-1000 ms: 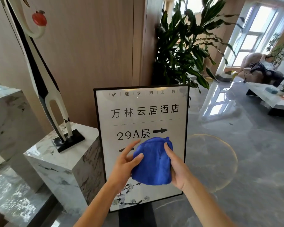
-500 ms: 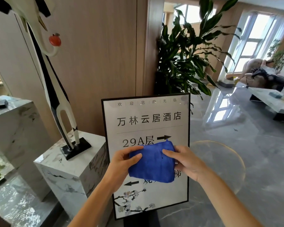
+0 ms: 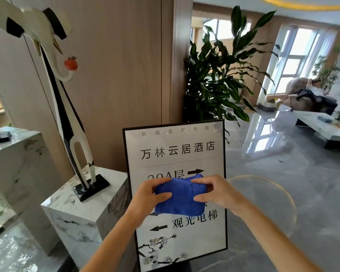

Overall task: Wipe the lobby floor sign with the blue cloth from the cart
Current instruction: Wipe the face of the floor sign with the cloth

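The lobby floor sign is a black-framed white panel with Chinese text, arrows and a blossom print, standing upright in front of me. A folded blue cloth is held in front of the sign's middle, hiding part of the lettering. My left hand grips the cloth's left edge with thumb in front. My right hand grips its right edge the same way. Whether the cloth touches the sign's face is unclear.
A marble pedestal with a tall black-and-white crane sculpture stands just left of the sign. A taller marble block is at far left. A large potted plant rises behind the sign. Glossy grey floor extends right toward a low table.
The cloth went from a loose bunch to a flatter fold stretched between both hands. My view tilted upward, so the sign sits lower in frame.
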Demonstrator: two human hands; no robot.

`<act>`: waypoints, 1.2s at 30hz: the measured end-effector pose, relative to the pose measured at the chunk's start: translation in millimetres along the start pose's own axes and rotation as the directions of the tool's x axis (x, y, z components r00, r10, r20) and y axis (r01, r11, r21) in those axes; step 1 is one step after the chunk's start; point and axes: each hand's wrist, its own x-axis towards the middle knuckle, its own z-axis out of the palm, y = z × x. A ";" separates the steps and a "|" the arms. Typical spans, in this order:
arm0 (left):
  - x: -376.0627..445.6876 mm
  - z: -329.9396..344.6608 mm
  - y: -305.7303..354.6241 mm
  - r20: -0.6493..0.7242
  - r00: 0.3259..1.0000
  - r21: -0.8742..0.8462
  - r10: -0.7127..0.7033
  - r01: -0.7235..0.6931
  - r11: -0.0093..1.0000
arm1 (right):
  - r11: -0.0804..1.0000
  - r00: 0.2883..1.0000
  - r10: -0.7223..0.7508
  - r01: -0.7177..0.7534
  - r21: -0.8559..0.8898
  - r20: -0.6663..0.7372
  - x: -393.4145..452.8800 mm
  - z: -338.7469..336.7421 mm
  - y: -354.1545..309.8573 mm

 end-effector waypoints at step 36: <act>47.6 9.9 87.8 0.040 0.966 0.725 0.255 -0.203 0.658 | 0.806 0.926 -0.235 0.016 -0.592 -0.295 -3.9 -74.5 -28.3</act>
